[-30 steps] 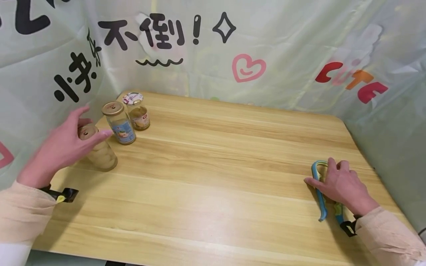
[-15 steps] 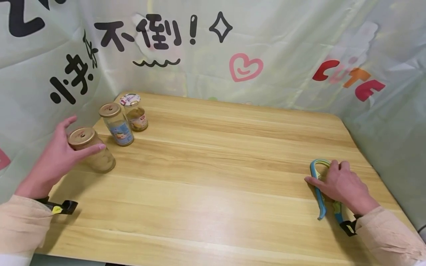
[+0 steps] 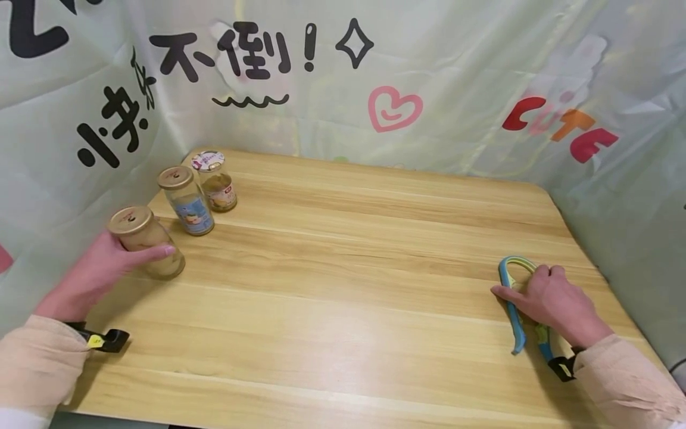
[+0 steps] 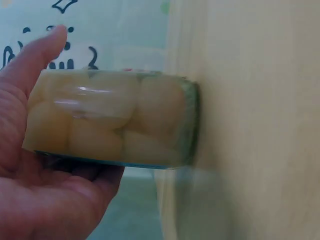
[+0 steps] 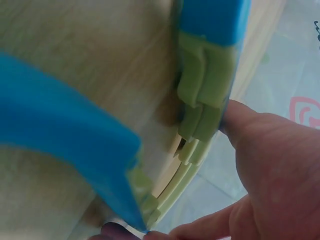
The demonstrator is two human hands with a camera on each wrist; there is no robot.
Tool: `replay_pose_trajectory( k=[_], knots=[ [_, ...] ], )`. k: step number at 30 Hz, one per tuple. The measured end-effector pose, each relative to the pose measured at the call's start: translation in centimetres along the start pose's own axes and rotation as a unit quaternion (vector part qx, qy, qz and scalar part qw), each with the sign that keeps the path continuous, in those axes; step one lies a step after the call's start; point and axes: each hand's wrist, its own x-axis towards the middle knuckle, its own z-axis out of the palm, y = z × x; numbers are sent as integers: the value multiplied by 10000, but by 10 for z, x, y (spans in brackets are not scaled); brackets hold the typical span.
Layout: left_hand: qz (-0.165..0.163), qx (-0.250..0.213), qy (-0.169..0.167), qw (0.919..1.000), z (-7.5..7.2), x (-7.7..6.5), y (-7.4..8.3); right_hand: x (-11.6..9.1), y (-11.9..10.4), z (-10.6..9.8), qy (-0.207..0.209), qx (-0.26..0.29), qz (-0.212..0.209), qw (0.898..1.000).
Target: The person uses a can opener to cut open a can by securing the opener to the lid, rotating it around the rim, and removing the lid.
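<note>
My left hand (image 3: 104,262) grips a glass jar (image 3: 143,238) with a gold lid at the left of the table, thumb across its front. In the left wrist view the jar (image 4: 105,117) holds pale rounded pieces. Its base is close to the tabletop, and the fingers curl under its side. At the right, my right hand (image 3: 557,304) holds a blue and yellow-green jar opener (image 3: 516,328), a bent loop with stepped teeth inside. The thumb lies at one arm and the fingers at the other. The right wrist view shows the jar opener's toothed arm (image 5: 210,75) up close.
Behind the held jar stand a gold-lidded jar (image 3: 194,213) with a blue label and a smaller jar (image 3: 221,192) with a patterned lid. The wooden table (image 3: 343,286) is bordered at the back and sides by a printed cloth (image 3: 455,77).
My left hand has lowered from above the lid to round the jar's body, its fingers closing in. The right fingers have curled slightly more at the jar opener, which stays in place.
</note>
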Motion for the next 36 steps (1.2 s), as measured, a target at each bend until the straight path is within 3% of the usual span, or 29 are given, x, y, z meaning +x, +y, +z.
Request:
replay_pose_trajectory(
  k=[14,27,33,36],
  knots=[
    [-394,191,-26,9990,10,3,4,-5,6,-4,-409,-70,-325,9986],
    [-560,328,-33,9979,28,3,18,-2,7,-6,-803,-81,-182,9966],
    [-727,341,-243,9965,39,10,26,-1,6,-5,-799,-87,-273,9964],
    [-629,161,-352,9973,46,15,29,-2,6,-4,-712,-58,-314,9970]
  ],
)
